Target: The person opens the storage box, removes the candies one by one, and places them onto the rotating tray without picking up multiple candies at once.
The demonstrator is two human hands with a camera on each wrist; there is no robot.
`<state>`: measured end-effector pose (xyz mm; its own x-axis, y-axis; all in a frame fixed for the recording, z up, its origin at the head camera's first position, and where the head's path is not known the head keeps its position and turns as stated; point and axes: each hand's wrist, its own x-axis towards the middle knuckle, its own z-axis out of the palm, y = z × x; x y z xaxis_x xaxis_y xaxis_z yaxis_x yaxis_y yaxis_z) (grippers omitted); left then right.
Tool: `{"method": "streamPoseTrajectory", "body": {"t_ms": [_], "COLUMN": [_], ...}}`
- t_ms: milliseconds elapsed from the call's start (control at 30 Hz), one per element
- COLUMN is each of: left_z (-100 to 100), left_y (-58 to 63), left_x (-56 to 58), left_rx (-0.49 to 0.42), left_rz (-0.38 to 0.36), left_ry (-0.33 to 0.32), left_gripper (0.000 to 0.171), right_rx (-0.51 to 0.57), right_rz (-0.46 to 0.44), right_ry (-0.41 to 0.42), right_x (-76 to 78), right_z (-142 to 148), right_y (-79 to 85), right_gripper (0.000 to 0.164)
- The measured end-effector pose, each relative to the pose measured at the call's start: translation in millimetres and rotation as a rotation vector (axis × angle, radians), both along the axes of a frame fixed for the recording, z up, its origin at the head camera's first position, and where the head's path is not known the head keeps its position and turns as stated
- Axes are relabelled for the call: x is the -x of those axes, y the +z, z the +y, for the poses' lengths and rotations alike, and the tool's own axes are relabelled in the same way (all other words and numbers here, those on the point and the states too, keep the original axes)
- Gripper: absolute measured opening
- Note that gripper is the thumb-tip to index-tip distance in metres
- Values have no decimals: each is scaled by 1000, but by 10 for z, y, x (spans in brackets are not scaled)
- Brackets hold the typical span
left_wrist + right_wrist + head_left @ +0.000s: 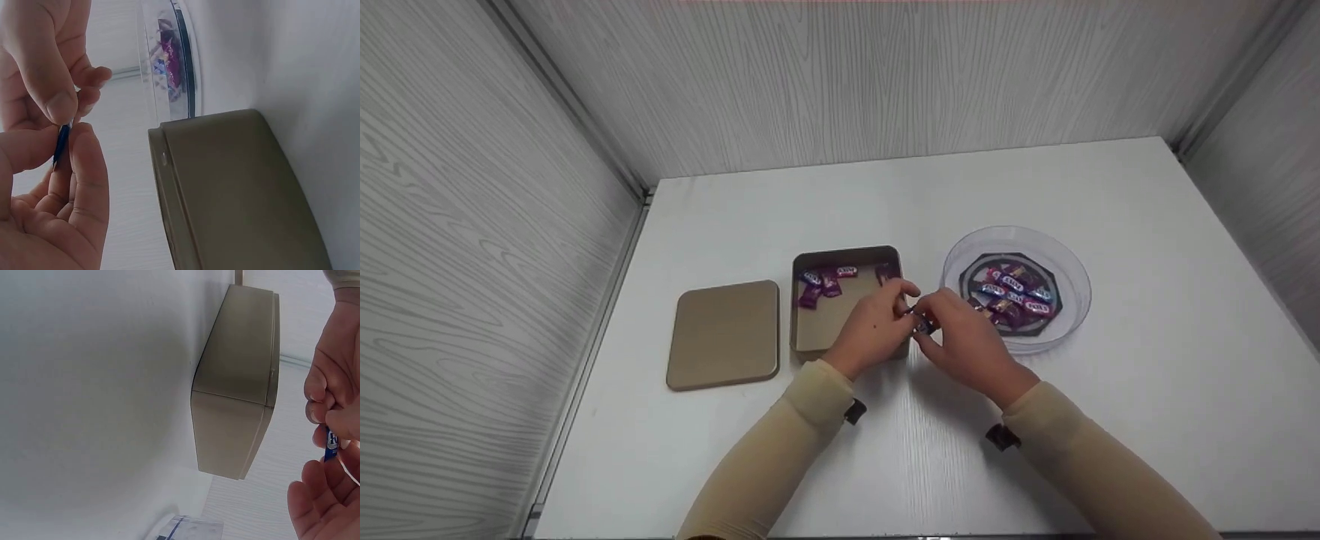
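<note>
Left hand and right hand meet at one small candy, blue wrapper with white lettering. Left grip narrow: thumb and fingers pinch one end. Right grip also narrow: thumb and fingers pinch the other end. Candy is held up off the worktop, between tin and bowl, just right of the tin's near right side. Wrapper mostly covered by fingers; can't tell if it's torn.

Tin: gold-brown, squarish, uncovered, left hand over its right edge. Tin candies: a few bunched toward the far left corner, purple, blue and red wrappers, plus a purple one by the far right corner. Lid lies flat just left of the tin, apart from it.

Bowl: clear, round, right of the tin, just beyond the right hand. Bowl candies: heap of purple, blue and red wrappers; dark octagon shows around them. Beige sleeves on both arms, black band at each wrist.
</note>
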<state>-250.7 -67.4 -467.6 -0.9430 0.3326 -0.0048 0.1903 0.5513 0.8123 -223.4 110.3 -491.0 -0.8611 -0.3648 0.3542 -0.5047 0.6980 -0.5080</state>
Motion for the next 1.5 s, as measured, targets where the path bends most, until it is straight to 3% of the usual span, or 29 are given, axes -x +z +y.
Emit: {"method": "streamPoseTrajectory", "body": {"t_ms": [133,333,733,1000,1267,1500], "left_z": [30,52,58,-39,-135,-234], "left_y": [-12,-30,-79,-116,-154,-181], "left_x": [-2,-32,2,30,40,83], "left_rx": [19,3,58,102,119,147], "left_rz": [-7,-80,-40,-21,-48,-62], "left_ry": [-13,-45,-112,-79,-53,-14], "left_gripper": [26,24,27,31,34,31], "right_rx": [-33,-50,-10,-32,-115,-168], "right_rz": [34,53,-33,-137,-270,-331], "right_ry": [-20,-20,-16,-95,-175,-255], "right_x": [-4,-3,61,197,377,520], "right_z": [4,14,108,317,619,891], "right_y": [-14,-37,-54,-112,-192,-260], "right_gripper": [25,22,20,22,26,35]}}
